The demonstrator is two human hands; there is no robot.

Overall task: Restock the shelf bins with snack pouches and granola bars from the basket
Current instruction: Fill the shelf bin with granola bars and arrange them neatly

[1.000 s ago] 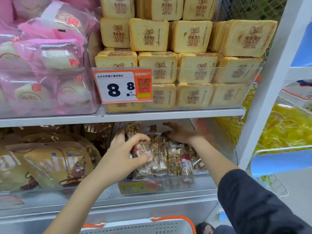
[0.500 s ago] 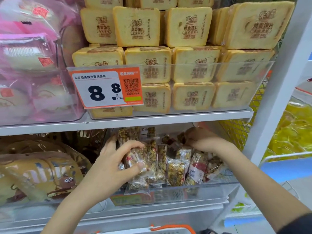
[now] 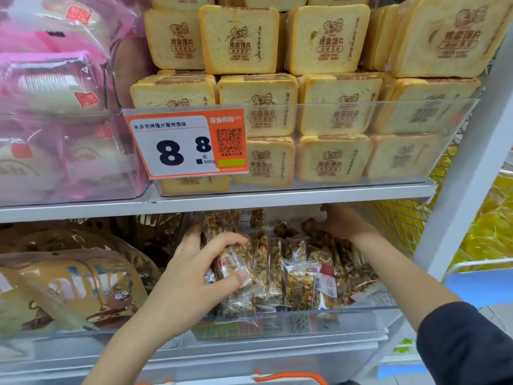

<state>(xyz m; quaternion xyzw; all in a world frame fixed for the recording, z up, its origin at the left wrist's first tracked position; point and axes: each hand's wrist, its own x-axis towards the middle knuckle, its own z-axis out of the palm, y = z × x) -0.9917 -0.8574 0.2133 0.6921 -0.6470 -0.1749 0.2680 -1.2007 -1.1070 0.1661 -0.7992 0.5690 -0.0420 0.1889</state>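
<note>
Stockroom aisle, lower shelf: I see left hand (image 3: 191,276) pinching granola bar (image 3: 236,266) between thumb and fingers at left end of clear bin (image 3: 291,323), bar's long axis running front-to-back, tilted toward bin's rear. Right hand (image 3: 340,220) reaches deep to bin's back right, fingers curled among bars; whether it grips one, I cannot tell. Left hand nearer bin's front row; I judge bar slots in there beside upright bars (image 3: 301,284). Basket handle (image 3: 288,377) below bin.

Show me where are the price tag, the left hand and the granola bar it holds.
price tag (image 3: 185,144): head view, white number area.
left hand (image 3: 183,284): head view, back of hand.
granola bar (image 3: 236,262): head view, wrapper between fingers and thumb.
</note>
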